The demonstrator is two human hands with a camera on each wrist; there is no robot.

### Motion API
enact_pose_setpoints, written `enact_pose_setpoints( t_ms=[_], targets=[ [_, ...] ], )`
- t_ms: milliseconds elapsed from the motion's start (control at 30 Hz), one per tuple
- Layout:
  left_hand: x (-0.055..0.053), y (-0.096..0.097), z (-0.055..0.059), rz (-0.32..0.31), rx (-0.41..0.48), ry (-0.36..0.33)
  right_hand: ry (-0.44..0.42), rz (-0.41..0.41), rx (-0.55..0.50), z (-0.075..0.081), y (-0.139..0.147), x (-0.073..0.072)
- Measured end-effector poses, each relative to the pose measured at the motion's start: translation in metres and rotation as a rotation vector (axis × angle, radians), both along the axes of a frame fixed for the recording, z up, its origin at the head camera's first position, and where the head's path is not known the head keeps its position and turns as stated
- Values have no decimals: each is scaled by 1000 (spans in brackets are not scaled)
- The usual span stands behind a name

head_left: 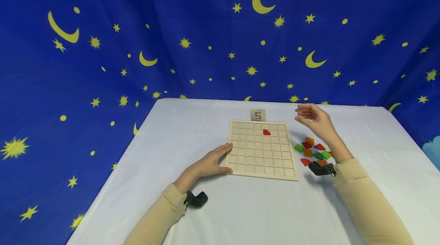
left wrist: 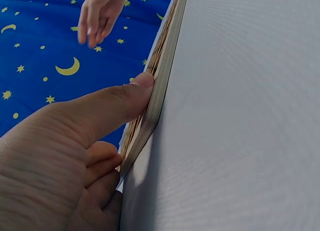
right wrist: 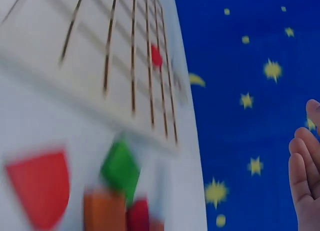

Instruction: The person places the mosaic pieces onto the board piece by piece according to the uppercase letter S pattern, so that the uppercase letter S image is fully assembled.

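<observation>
A square wooden grid board (head_left: 262, 149) lies on the white table. At its near left corner my left hand (head_left: 209, 163) holds it, thumb (left wrist: 120, 101) along the near edge and fingers against the left side. One red quarter-circle tile (head_left: 266, 132) sits in a cell of an upper row. My right hand (head_left: 317, 123) is raised off the table, right of the board's far corner, with fingers loosely bent and nothing visible in them. Below it lies a loose group of red, orange and green tiles (head_left: 308, 153), partly covered by the right wrist and its camera.
A small card (head_left: 258, 115) with a gridded S-like figure lies just beyond the board's far edge. Behind the white table (head_left: 192, 123) hangs a blue cloth (head_left: 206, 27) with yellow moons and stars. Black wrist cameras (head_left: 196, 199) jut from both sleeves.
</observation>
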State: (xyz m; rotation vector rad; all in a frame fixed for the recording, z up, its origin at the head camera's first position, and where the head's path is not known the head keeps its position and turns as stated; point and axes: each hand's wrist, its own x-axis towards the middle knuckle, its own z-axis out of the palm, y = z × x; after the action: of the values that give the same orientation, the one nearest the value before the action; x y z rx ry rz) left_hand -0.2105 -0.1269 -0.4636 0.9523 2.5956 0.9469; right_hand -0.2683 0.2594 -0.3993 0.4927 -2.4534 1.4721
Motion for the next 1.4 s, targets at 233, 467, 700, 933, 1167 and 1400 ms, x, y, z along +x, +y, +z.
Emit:
enact_pose_setpoints(
  t_ms=[233,467,700,933,1167,1400],
  targets=[
    [1,-3,-1,7,4,-4,-63,-68,3,-32,56,-1],
    [1,-4,-3,19,11,-2,-95,-112,162,-45,70,7],
    [2,-3,0,17,14,-7,-164,-61,238,-45,63,24],
    [3,-2,1,17,9,3,-230,-43,328,-58,64,25],
    [2,0,0,10,8,-7,-236,-53,343,-67,64,24],
    [2,1,-1,11,6,-14,-192,-67,368,-71,63,25]
  ],
)
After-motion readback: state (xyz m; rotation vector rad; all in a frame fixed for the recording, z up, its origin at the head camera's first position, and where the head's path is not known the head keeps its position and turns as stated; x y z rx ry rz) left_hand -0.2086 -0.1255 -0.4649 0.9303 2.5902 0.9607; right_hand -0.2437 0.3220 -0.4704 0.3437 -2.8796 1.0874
